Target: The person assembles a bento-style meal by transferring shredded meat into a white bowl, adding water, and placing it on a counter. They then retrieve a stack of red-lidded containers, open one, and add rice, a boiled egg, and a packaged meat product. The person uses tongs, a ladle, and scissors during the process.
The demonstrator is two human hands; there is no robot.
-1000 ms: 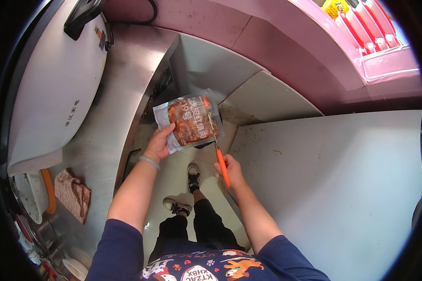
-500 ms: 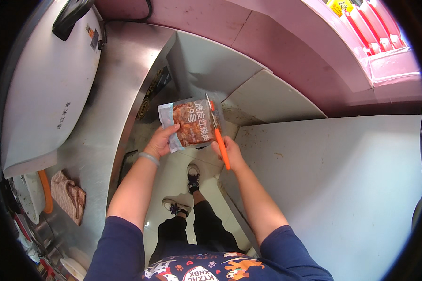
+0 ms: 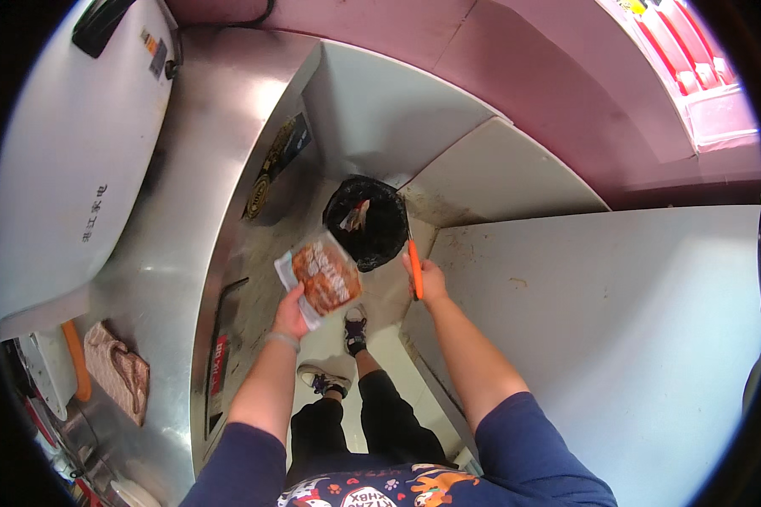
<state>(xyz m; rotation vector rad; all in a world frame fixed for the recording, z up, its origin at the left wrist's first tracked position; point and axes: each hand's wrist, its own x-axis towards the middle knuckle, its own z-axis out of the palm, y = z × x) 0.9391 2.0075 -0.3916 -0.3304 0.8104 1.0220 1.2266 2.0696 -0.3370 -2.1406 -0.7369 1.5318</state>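
Note:
My left hand (image 3: 290,314) is closed on the near left edge of a clear and pale-blue packet of reddish-brown meat pieces (image 3: 325,280). The packet is tilted, held out over the floor. Apart from it, my right hand (image 3: 432,283) is wrapped round the orange handles of a pair of scissors (image 3: 416,272), whose narrow blades point away from me. Just beyond both hands stands a trash bin lined with a black bag (image 3: 389,226), with some light and red scraps inside.
A steel counter (image 3: 173,279) runs along the left, bearing a large white appliance (image 3: 84,177), a brown striped cloth (image 3: 117,370) and a knife with an orange handle (image 3: 77,359). A broad white surface (image 3: 583,338) lies at right. Grey panels (image 3: 389,110) close off the far corner.
The scissors have come away from the packet's right edge. My left hand has drawn the packet nearer and lower, bringing the trash bin into sight; my right hand has shifted slightly right.

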